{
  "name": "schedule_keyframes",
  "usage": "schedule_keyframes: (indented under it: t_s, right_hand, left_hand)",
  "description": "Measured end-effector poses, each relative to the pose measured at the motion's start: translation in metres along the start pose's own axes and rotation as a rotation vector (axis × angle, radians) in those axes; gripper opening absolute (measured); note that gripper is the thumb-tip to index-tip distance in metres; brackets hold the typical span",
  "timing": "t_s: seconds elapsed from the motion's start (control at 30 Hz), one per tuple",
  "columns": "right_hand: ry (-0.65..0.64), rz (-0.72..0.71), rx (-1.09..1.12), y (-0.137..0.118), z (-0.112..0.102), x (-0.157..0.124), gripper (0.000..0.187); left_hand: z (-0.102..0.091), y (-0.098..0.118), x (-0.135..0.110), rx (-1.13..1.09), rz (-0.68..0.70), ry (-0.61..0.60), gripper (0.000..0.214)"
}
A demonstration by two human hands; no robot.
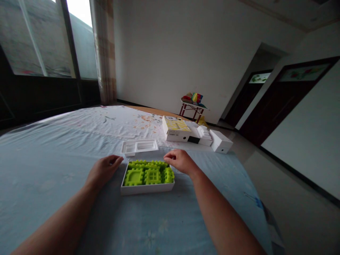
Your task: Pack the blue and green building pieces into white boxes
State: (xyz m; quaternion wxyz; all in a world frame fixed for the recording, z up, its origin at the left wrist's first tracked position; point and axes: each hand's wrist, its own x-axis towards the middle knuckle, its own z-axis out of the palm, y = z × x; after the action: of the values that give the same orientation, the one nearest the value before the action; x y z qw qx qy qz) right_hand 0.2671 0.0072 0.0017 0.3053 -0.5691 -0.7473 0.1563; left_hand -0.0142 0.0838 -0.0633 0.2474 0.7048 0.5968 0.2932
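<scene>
A white tray (146,189) lies in front of me on a pale blue cloth. It is filled with lime-green plastic block pieces (148,173). My left hand (104,170) rests on the cloth at the tray's left far corner, fingers curled loosely, nothing seen in them. My right hand (180,160) sits at the tray's right far corner, fingers bent down onto the green pieces. Whether it grips one, I cannot make out.
An empty white insert tray (139,146) lies just beyond. Farther right are a yellow and white box (176,129) and white box parts (221,141). The cloth-covered surface (53,170) ends at right, above a grey floor. A small table with coloured things (192,102) stands by the wall.
</scene>
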Motion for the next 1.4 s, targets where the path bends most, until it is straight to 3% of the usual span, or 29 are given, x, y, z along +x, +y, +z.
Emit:
schedule_keyframes:
  t_s: [0.13, 0.27, 0.47, 0.6, 0.73, 0.83, 1.2, 1.4]
  right_hand:
    - [-0.059, 0.021, -0.024, 0.006, 0.01, -0.001, 0.011]
    - [-0.034, -0.015, -0.061, 0.009, 0.018, -0.002, 0.01]
    - [0.136, -0.109, -0.144, 0.005, 0.017, -0.016, 0.023]
    - [0.206, -0.02, -0.102, 0.011, 0.011, -0.03, 0.027]
    - [0.037, 0.125, 0.019, 0.02, 0.008, -0.04, 0.031]
    - [-0.034, 0.152, 0.106, 0.023, 0.01, -0.041, 0.035]
    - [0.088, 0.173, 0.115, 0.016, 0.034, -0.038, 0.045]
    - [0.165, 0.188, 0.094, 0.015, 0.037, -0.044, 0.047]
  left_hand:
    - [-0.001, 0.0, 0.0, 0.003, -0.004, 0.001, 0.047]
    - [-0.001, -0.001, 0.001, 0.007, -0.002, 0.004, 0.047]
    - [0.001, -0.001, 0.001, 0.01, 0.003, 0.008, 0.047]
    - [0.0, -0.001, 0.0, 0.009, 0.003, 0.007, 0.049]
    - [-0.001, 0.0, -0.002, 0.0, 0.006, 0.007, 0.05]
    - [0.0, 0.001, -0.003, -0.003, 0.02, 0.014, 0.051]
    - [-0.001, 0.0, -0.003, -0.008, 0.036, 0.036, 0.045]
    - [-0.008, 0.007, -0.006, -0.018, 0.064, 0.077, 0.05]
